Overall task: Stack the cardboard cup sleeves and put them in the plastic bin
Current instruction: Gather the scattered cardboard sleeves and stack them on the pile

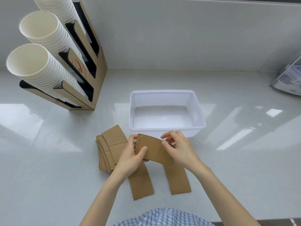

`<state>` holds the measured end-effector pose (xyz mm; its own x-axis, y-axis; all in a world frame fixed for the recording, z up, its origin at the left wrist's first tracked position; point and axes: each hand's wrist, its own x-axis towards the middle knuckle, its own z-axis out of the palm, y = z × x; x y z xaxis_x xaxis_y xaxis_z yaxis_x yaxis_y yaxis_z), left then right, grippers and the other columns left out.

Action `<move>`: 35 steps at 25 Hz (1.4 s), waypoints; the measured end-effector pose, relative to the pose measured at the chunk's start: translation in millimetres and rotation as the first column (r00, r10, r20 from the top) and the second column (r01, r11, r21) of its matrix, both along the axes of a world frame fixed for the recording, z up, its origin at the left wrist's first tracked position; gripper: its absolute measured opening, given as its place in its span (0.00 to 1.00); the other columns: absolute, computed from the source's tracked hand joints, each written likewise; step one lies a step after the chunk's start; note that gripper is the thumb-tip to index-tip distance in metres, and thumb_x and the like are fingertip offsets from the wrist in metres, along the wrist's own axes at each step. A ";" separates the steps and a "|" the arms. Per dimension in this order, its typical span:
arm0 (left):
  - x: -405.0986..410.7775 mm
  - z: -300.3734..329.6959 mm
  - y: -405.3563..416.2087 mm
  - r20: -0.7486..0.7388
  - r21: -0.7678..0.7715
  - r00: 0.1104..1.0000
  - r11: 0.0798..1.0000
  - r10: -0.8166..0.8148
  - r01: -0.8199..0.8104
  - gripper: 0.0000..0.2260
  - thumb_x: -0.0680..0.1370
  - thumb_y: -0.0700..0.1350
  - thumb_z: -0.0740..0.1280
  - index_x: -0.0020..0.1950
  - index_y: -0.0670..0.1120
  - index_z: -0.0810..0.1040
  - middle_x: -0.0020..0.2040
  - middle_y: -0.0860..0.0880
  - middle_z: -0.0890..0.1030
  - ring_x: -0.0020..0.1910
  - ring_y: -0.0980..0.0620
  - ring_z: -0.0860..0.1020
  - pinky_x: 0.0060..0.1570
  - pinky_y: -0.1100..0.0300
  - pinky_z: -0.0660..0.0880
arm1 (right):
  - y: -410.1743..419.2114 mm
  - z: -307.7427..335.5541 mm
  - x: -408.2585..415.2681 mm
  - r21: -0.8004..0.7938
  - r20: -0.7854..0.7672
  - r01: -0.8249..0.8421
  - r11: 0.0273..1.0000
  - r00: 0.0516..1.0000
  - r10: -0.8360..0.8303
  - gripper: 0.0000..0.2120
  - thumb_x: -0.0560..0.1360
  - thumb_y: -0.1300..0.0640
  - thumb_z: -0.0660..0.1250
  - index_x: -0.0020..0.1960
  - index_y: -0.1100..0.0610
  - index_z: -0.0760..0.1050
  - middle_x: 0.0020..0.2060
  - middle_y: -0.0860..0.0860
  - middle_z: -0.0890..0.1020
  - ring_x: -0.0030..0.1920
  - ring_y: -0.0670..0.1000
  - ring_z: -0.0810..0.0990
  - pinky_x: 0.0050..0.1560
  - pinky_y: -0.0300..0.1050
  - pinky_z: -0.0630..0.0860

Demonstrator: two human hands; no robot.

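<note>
Both your left hand (130, 154) and right hand (177, 149) are gripping a small sleeve stack (151, 149) just before the empty plastic bin (199, 115)

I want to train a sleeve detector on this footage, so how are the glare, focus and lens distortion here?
Head view: bright window reflections streak the glossy counter left and right of the plastic bin; wide-angle bending curves the back wall edge and splays the cup stacks; the held sleeves and both hands, left and right, look sharp, with soft shadows only.
</note>
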<state>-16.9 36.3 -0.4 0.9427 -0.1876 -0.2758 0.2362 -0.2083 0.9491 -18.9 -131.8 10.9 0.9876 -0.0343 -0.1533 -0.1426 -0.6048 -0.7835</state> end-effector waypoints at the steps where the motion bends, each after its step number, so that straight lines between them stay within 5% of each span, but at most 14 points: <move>1: 0.1 0.4 1.8 -0.001 0.005 1.000 1.000 0.017 -0.017 0.10 0.76 0.40 0.61 0.54 0.53 0.66 0.51 0.46 0.79 0.45 0.52 0.80 0.37 0.67 0.79 | -3.9 -1.8 -1.7 0.003 -0.003 0.030 1.000 1.000 -0.030 0.09 0.76 0.55 0.60 0.54 0.53 0.74 0.48 0.49 0.72 0.49 0.46 0.73 0.41 0.27 0.66; 4: 1.3 1.7 8.8 -0.003 0.013 0.998 0.998 0.061 -0.061 0.11 0.76 0.41 0.60 0.58 0.50 0.65 0.50 0.49 0.79 0.45 0.55 0.80 0.37 0.68 0.78 | -16.9 -12.9 -8.7 -0.090 -0.081 0.070 0.993 0.994 -0.077 0.13 0.76 0.55 0.59 0.59 0.55 0.71 0.51 0.52 0.72 0.50 0.49 0.73 0.47 0.35 0.70; 7: 1.9 1.2 15.0 -0.016 0.005 0.996 0.996 0.084 -0.084 0.11 0.76 0.41 0.61 0.57 0.52 0.65 0.50 0.50 0.79 0.49 0.52 0.80 0.47 0.56 0.79 | -18.3 -27.0 -19.3 -0.270 -0.299 0.006 0.963 0.950 -0.089 0.25 0.74 0.49 0.62 0.67 0.59 0.61 0.60 0.57 0.67 0.63 0.56 0.68 0.61 0.48 0.69; 12: 3.2 1.0 17.2 -0.021 0.011 0.995 0.995 0.100 -0.100 0.12 0.76 0.41 0.61 0.57 0.52 0.64 0.49 0.51 0.79 0.49 0.52 0.79 0.48 0.54 0.79 | 4.2 -35.4 -25.4 -0.522 -0.354 -0.085 0.849 0.927 -0.125 0.37 0.67 0.42 0.68 0.65 0.63 0.58 0.62 0.57 0.63 0.64 0.58 0.62 0.60 0.53 0.67; 22: 4.4 -0.4 18.2 -0.034 0.037 0.994 0.994 0.102 -0.100 0.14 0.76 0.42 0.61 0.60 0.50 0.64 0.53 0.47 0.79 0.50 0.51 0.79 0.51 0.49 0.79 | -12.4 -31.3 -26.2 -0.406 -0.335 -0.033 0.913 0.935 -0.115 0.31 0.68 0.52 0.68 0.65 0.60 0.58 0.62 0.57 0.62 0.64 0.58 0.61 0.61 0.49 0.64; 27: 2.9 0.6 14.3 -0.028 0.048 0.998 0.997 0.064 -0.062 0.11 0.76 0.42 0.60 0.57 0.52 0.65 0.49 0.51 0.79 0.45 0.56 0.80 0.50 0.52 0.78 | -23.9 -10.2 -23.7 -0.264 -0.203 -0.011 0.965 0.978 -0.044 0.33 0.68 0.54 0.68 0.68 0.55 0.57 0.61 0.53 0.62 0.64 0.53 0.61 0.64 0.46 0.63; 30: 1.6 1.2 10.4 -0.037 0.031 0.999 0.999 0.037 -0.036 0.11 0.77 0.41 0.60 0.56 0.51 0.64 0.46 0.51 0.80 0.37 0.62 0.81 0.46 0.57 0.80 | -15.4 1.1 -19.4 -0.162 -0.108 -0.086 0.983 0.992 0.070 0.32 0.68 0.55 0.68 0.68 0.52 0.58 0.59 0.50 0.61 0.64 0.51 0.61 0.68 0.49 0.63; 35: -0.3 1.4 3.6 -0.072 -0.023 0.997 1.000 -0.015 0.013 0.12 0.77 0.39 0.58 0.60 0.47 0.63 0.47 0.47 0.81 0.40 0.54 0.81 0.44 0.59 0.80 | 6.4 6.8 -11.7 -0.169 -0.003 -0.247 0.954 0.968 0.250 0.31 0.68 0.57 0.67 0.68 0.48 0.59 0.59 0.46 0.61 0.62 0.48 0.61 0.67 0.47 0.64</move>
<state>-17.3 39.9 1.0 0.9177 -0.2076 -0.3387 0.3014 -0.1914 0.9341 -30.6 -125.5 17.7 0.9707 0.1894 -0.1480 0.0426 -0.7415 -0.6696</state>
